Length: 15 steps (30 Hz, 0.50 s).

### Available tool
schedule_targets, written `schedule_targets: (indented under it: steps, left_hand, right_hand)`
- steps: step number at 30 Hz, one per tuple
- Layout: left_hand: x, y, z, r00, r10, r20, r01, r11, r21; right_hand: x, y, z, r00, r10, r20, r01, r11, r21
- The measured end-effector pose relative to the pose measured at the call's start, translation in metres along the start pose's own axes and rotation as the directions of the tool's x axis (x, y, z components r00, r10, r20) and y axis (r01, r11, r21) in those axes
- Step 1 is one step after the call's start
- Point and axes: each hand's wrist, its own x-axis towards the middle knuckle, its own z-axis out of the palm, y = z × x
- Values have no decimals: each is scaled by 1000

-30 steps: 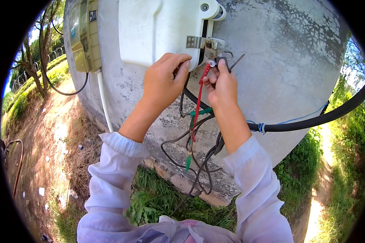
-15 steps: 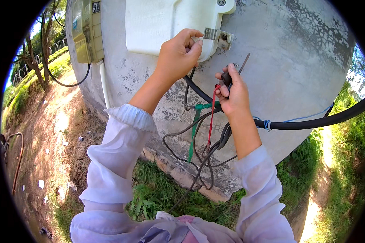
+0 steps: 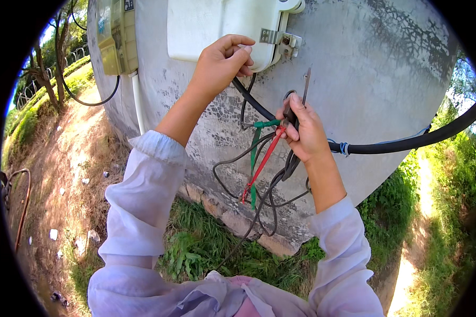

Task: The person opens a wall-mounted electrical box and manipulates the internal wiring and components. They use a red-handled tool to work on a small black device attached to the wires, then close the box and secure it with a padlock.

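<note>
My left hand (image 3: 222,62) is raised in front of the lower right corner of a white box (image 3: 211,31), near its metal latch (image 3: 279,39). Its fingers are curled in with the thumb close to them; whatever they might hold is hidden. Below and right of the latch, my right hand (image 3: 308,129) is closed round a dark-handled tool with a thin metal shaft (image 3: 307,83), pointing up like a screwdriver. A dark loop shows beside its fingers. A red strap (image 3: 265,154) hangs from these fingers, its lower end swung over a green strap (image 3: 254,142).
A thick black cable (image 3: 407,144) crosses a round grey wall (image 3: 375,90), with blue cord (image 3: 345,148) tied round it. Thinner black wires (image 3: 272,211) dangle below. A yellowish meter box (image 3: 116,42) and white pipe (image 3: 138,100) are at left. Grass (image 3: 195,243) grows at the base.
My left hand has drawn slightly left from the latch corner. My right hand has lowered a little, its tool now more upright, and the red strap's lower end has swung left.
</note>
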Motion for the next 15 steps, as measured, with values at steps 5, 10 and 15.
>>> schedule_targets:
  steps: [5,10,15]
  left_hand:
    - [-33,-9,-7,996,-90,17,91,996,-15]
    - [-50,-17,-24,992,-118,-51,118,993,-6]
    - [-70,-10,-29,976,-216,-35,217,976,31]
  right_hand:
    - [-9,-6,12,999,24,-34,-27,994,-102]
    - [-10,0,18,991,67,116,-57,994,-92]
    - [-17,9,24,969,142,201,-95,969,-228]
